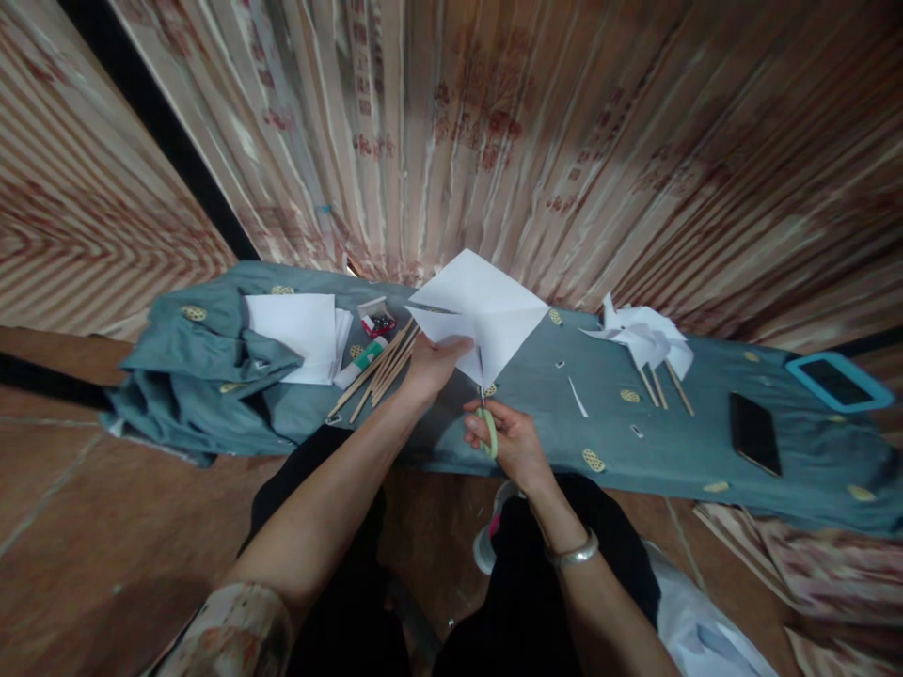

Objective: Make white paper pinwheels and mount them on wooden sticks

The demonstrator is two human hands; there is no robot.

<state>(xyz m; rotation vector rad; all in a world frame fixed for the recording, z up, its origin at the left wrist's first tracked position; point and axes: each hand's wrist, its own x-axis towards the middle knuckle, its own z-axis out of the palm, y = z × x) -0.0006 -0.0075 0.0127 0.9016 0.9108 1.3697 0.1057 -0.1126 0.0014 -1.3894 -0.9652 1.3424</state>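
Observation:
My left hand [435, 362] grips a square sheet of white paper [486, 291] by its near left part, thumb on top. The sheet is turned corner-on, and a slit runs in from its left corner. In my right hand [514, 440] is a pair of scissors with pale green handles [486, 432], fingers through the loops. Their blades point away from me and lie at the sheet's near corner, along its middle line. Whether the blades are apart I cannot make out.
Left on the cloth-covered surface [529, 442] are a paper stack [293, 329], a small box [376, 318], a glue stick [361, 363] and several wooden sticks [385, 371]. Right are paper pinwheels [645, 337], a phone [754, 432] and a blue-framed tablet [839, 381]. A paper sliver [578, 397] lies nearer. Behind hangs a curtain [451, 122].

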